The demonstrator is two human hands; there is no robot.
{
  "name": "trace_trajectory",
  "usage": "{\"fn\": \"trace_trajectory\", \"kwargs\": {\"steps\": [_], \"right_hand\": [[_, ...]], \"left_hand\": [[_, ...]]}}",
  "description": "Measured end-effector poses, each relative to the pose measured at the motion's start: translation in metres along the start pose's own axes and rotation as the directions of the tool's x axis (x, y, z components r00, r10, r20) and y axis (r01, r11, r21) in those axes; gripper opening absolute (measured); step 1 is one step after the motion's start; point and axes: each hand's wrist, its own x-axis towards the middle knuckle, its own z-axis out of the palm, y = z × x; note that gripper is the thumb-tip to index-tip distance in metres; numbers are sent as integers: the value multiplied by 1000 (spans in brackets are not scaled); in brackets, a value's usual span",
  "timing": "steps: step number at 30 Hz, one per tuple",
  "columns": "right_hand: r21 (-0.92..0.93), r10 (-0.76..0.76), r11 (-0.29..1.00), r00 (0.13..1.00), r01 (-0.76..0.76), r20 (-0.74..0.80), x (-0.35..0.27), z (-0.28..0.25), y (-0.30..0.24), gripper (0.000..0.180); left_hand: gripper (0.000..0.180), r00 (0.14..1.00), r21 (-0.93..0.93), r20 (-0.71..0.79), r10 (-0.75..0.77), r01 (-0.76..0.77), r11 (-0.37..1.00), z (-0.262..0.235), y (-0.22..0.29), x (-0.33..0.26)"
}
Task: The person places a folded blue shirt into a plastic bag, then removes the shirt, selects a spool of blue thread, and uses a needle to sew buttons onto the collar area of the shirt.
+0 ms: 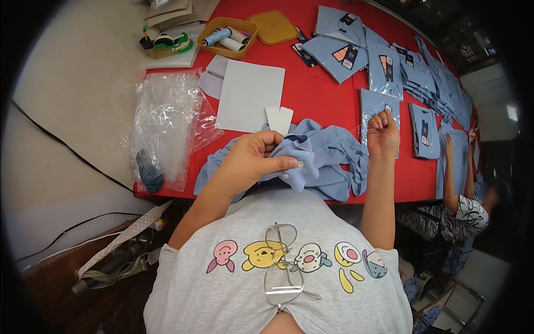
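Observation:
A light blue shirt lies bunched along the table's near edge. My left hand is closed on its front, thumb beside a small white button. Another white button shows just below. From the cloth, a fine pale thread runs taut up to the right. At its far end my right hand is raised, fingertips pinched together. Whether a needle is between those fingertips is too small to tell.
Folded blue shirts in clear bags cover the right of the red table. White paper, plastic bags, a yellow box of thread spools and a green tape dispenser lie left. A co-worker handles cloth at right.

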Motion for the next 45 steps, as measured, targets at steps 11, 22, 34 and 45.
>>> {"fn": "trace_trajectory", "kwargs": {"steps": [11,22,34,45], "right_hand": [[-750,557,629,792,-204,252,-56,118,82,10],[-812,833,448,503,-373,228,-54,98,78,31],[-763,785,537,544,-360,296,-60,98,64,28],[-733,753,578,582,-359,308,-72,102,65,27]], "left_hand": [[36,999,-107,42,16,-11,994,1,-2,1],[42,999,-161,28,19,-14,987,-4,0,-2],[40,1000,-132,26,5,-1,991,-3,3,1],[43,1000,-119,16,14,-12,993,-4,3,-1]]}}
